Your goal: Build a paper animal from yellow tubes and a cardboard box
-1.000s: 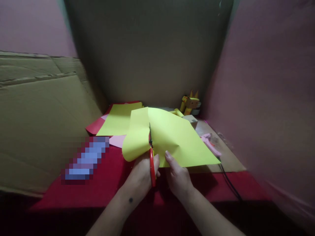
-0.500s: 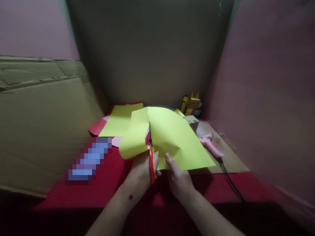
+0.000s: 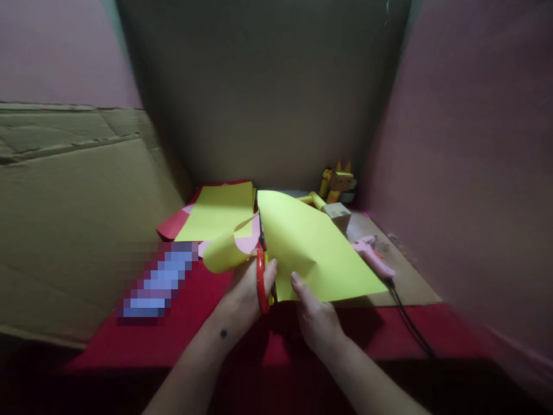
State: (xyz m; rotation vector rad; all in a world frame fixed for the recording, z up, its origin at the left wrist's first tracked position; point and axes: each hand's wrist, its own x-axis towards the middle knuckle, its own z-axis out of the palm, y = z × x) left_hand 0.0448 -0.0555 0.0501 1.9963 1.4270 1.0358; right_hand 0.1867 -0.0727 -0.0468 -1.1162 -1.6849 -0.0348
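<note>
My left hand [image 3: 246,288] is closed around red and yellow scissors [image 3: 261,282], whose dark blades point away from me along the cut edge of a yellow paper sheet [image 3: 306,242]. To the left of the blades a cut yellow strip [image 3: 224,251] curls over. My right hand [image 3: 318,320] pinches the sheet's near edge, thumb on top and the other fingers hidden beneath. The sheet is held above the table, with a small crease near its middle.
Yellow, red and pink sheets [image 3: 218,210] lie at the back left. A pink glue gun [image 3: 375,259] with a black cord rests on cardboard [image 3: 415,282] at right. Behind are a small box [image 3: 337,214] and a yellow cardboard animal figure [image 3: 339,181]. Cardboard [image 3: 73,230] walls the left side.
The scissors have advanced through the far edge of the sheet. The left strip has dropped and curled away to the left, uncovering pink paper behind it. My right hand keeps its grip.
</note>
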